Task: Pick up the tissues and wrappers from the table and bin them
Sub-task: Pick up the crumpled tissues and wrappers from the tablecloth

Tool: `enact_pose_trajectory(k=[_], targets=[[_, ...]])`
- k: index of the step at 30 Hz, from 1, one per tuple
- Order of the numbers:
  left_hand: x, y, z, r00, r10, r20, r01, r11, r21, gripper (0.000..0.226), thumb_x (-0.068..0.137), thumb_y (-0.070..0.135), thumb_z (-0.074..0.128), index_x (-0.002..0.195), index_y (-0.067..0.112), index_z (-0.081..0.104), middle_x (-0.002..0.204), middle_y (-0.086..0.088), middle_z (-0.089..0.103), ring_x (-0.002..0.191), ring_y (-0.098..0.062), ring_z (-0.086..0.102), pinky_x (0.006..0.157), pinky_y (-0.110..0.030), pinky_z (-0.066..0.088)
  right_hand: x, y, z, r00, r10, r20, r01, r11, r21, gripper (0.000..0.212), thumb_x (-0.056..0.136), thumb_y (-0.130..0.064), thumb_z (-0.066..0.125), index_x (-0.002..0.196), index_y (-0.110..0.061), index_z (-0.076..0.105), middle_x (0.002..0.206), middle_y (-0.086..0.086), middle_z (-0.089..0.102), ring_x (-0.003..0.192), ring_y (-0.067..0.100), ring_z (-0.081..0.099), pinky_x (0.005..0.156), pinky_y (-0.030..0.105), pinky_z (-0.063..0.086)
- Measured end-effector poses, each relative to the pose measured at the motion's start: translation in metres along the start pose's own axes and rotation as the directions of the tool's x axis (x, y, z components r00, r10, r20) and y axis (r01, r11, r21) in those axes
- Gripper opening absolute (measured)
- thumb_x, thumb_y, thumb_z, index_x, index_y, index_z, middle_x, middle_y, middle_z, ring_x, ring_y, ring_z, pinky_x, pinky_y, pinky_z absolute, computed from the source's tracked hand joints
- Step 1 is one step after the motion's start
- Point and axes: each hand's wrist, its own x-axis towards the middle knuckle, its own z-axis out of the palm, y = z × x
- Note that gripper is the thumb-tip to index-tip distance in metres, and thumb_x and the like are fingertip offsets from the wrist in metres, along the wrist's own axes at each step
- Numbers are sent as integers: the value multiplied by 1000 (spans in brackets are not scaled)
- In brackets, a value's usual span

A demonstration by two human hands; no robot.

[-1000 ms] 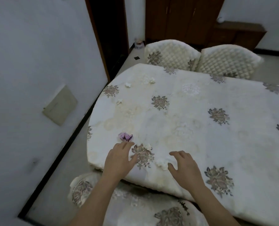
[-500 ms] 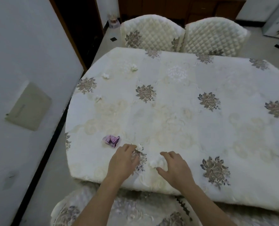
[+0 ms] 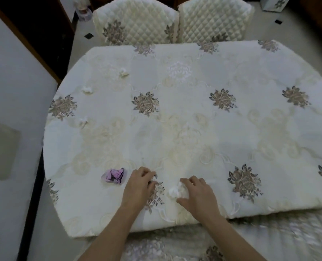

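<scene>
White tissue ball lies on the table, a little way right of the purple wrapper. The right hand curls its thumb and fingers round the ball. Between the wrapper and the ball, the left hand bends its fingers over a small tissue and pinches it. Past the wrapper, toward the chairs, lie a near bit, a middle bit and a far bit.
</scene>
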Motion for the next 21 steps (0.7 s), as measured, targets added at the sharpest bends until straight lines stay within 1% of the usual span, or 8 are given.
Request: enact_pose_trajectory(k=[3, 6, 9, 13, 15, 17, 19, 21], targets=[[1, -3, 2, 1000, 16, -21, -16, 1000, -4, 22, 81, 16, 76, 103, 16, 72, 96, 1, 63, 87, -18, 56, 71, -23, 43, -1, -1, 7, 999, -7, -42, 8, 1000, 19, 55, 56, -44, 84, 104, -25, 67, 89, -5, 65, 77, 22, 59, 60, 35, 51], [0, -7, 1, 999, 26, -46, -26, 1000, 12, 26, 80, 13, 78, 105, 13, 73, 93, -1, 68, 84, -20, 60, 70, -26, 49, -2, -3, 14, 996, -11, -92, 11, 1000, 7, 42, 61, -41, 82, 98, -25, 70, 86, -6, 66, 75, 22, 59, 59, 35, 50], [-3, -10, -3, 995, 84, -62, -78, 992, 98, 22, 77, 15, 81, 98, 13, 74, 87, -1, 67, 79, -22, 59, 63, -30, 50, -7, -3, 23, 991, -21, -132, 21, 1000, 1, 28, 71, -40, 72, 95, -26, 70, 84, -6, 66, 74, 22, 59, 59, 35, 49], [-7, -8, -7, 998, 55, -44, -46, 980, 193, 13, 82, 24, 76, 92, 18, 70, 89, 4, 63, 77, -20, 57, 55, -30, 47, -11, -5, 27, 986, 11, -165, -3, 999, 51, 20, 79, -39, 61, 92, -26, 68, 81, -9, 65, 71, 19, 57, 58, 33, 47], [-10, -6, -8, 999, 6, -45, -1, 993, 119, 12, 87, 27, 70, 96, 20, 68, 91, 5, 63, 81, -18, 57, 61, -31, 48, -12, -9, 24, 986, 64, -152, -42, 989, 143, 16, 80, -37, 58, 90, -27, 66, 77, -10, 62, 69, 18, 54, 58, 32, 46], [-14, 1, -14, 996, -83, -27, 82, 996, -31, 12, 92, 33, 64, 99, 23, 65, 85, 8, 64, 78, -13, 58, 64, -30, 48, -13, -13, 17, 983, 137, -124, -100, 959, 265, 11, 81, -35, 61, 86, -26, 63, 72, -10, 59, 67, 15, 50, 58, 30, 43], [-18, 10, -21, 988, -151, -7, 148, 974, -170, 11, 93, 36, 62, 99, 27, 64, 69, 10, 61, 65, -5, 56, 59, -25, 46, -14, -17, 5, 977, 205, -62, -162, 896, 413, 9, 83, -35, 64, 85, -27, 61, 72, -10, 59, 70, 13, 51, 60, 28, 40], [-23, 18, -27, 985, -173, -18, 162, 952, -259, 10, 92, 36, 64, 100, 30, 65, 62, 8, 59, 58, -5, 55, 55, -23, 45, -15, -21, -9, 969, 241, -49, -178, 825, 536, 6, 85, -35, 65, 85, -30, 61, 72, -11, 61, 71, 10, 56, 60, 27, 41]])
